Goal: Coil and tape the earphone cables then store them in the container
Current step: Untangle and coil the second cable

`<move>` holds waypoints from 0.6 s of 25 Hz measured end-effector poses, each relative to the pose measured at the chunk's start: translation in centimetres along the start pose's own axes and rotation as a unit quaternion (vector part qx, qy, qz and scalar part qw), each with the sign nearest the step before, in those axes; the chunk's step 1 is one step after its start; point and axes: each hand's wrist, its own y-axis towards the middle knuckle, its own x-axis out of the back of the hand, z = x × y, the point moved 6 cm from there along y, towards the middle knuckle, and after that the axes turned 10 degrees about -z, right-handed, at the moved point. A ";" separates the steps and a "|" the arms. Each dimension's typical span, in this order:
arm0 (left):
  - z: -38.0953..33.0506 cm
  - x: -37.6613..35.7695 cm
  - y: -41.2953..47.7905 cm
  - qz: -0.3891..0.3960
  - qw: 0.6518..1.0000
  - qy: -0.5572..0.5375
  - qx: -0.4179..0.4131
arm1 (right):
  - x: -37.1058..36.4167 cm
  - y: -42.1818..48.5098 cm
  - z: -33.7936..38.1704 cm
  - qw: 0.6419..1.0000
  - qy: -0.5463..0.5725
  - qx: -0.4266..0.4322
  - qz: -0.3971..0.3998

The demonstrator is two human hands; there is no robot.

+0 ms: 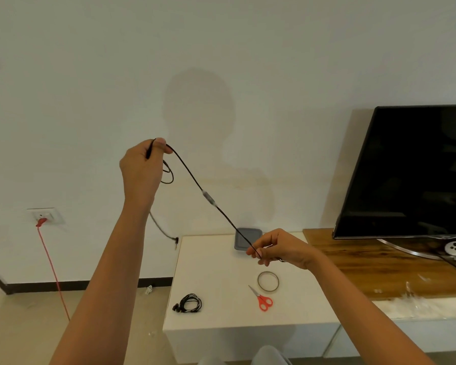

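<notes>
While stretched between both hands, the earphone cable (190,172) looks light and limp; left hand (140,169) fingers pinch its plug end, right hand (282,248) fingers pinch lower, best gripped there.

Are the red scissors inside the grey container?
No, the red scissors lie on the white table, apart from the grey container.
</notes>
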 end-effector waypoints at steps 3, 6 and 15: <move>0.5 0.4 0.2 -0.015 1.000 -0.012 0.021 | -0.1 -0.2 -0.9 0.999 0.037 0.003 -0.011; 0.8 1.2 1.0 -0.032 0.999 -0.014 0.035 | 0.3 -0.5 -2.1 0.993 0.114 0.002 -0.035; 1.8 2.6 2.1 -0.059 0.997 -0.027 0.050 | 0.1 -0.9 -3.5 0.960 0.270 -0.007 -0.073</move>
